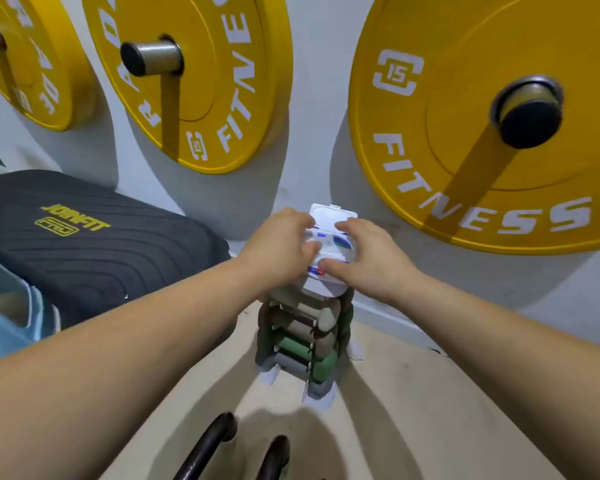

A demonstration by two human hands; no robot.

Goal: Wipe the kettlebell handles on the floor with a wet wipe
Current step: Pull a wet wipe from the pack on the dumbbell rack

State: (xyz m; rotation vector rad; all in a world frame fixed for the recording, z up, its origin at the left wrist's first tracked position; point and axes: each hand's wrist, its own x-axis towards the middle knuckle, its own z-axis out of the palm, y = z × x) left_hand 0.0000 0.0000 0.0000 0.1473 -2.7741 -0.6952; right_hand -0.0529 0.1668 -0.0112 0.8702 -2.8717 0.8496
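You are bracing the wet-wipe pack (329,237) with both hands where it is sitting atop the stacked dumbbell rack (305,337), its flip lid (333,213) standing open at the far side. Your left hand (281,244) is curling loosely around the pack's left edge, probably steadying it, while your right hand (364,254) is pressing fingers and thumb at the opening, seemingly pinching for a wipe; no wipe is showing yet. Nearer you than the pack, two dark kettlebell handles (243,452) are poking up, their bodies cut off below.
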